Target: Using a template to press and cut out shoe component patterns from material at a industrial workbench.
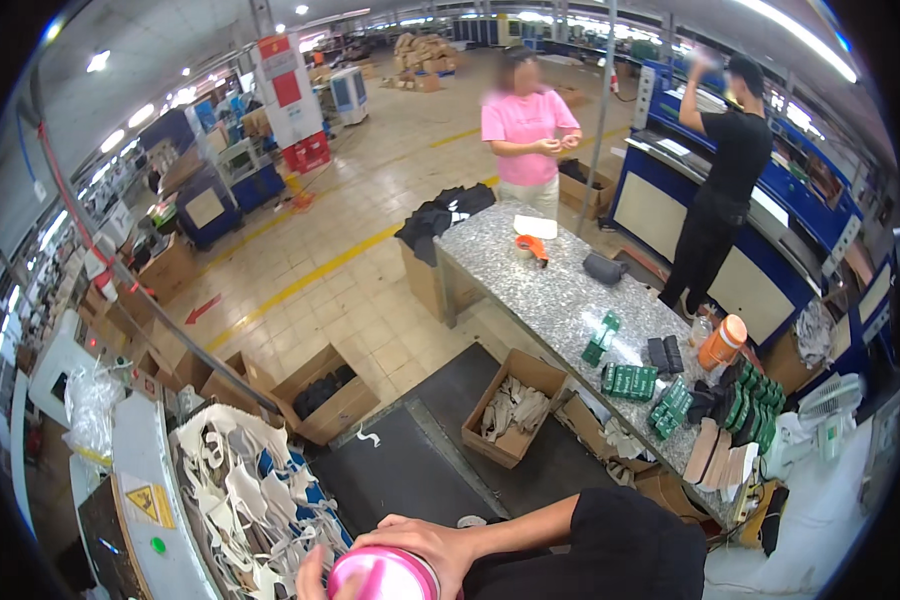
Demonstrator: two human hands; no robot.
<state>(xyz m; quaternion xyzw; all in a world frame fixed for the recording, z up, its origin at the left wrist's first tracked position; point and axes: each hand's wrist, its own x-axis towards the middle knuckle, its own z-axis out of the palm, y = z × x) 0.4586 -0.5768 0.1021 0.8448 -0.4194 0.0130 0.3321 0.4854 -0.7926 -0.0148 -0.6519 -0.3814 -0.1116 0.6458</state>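
Observation:
At the lower edge, a round pink container point(402, 572) with a pale top, its kind not clear, is close to me. My right hand point(425, 543) comes in from the right under a black sleeve and is closed around its far side. Only some fingers of my left hand point(313, 574) show, at the container's left side and over its top, partly blurred; they appear to grip it. The container's lower part is out of view. Just left of my hands, pale cut fabric pieces point(235, 490) lie heaped on a machine bed.
A speckled stone table point(570, 290) holds green-banded bundles, an orange jug point(722, 340) and a tape dispenser point(532, 250). Cardboard boxes point(510, 405) with fabric stand ahead on the floor. A person in pink point(528, 125) stands beyond the table; another in black point(722, 170) works at a blue machine.

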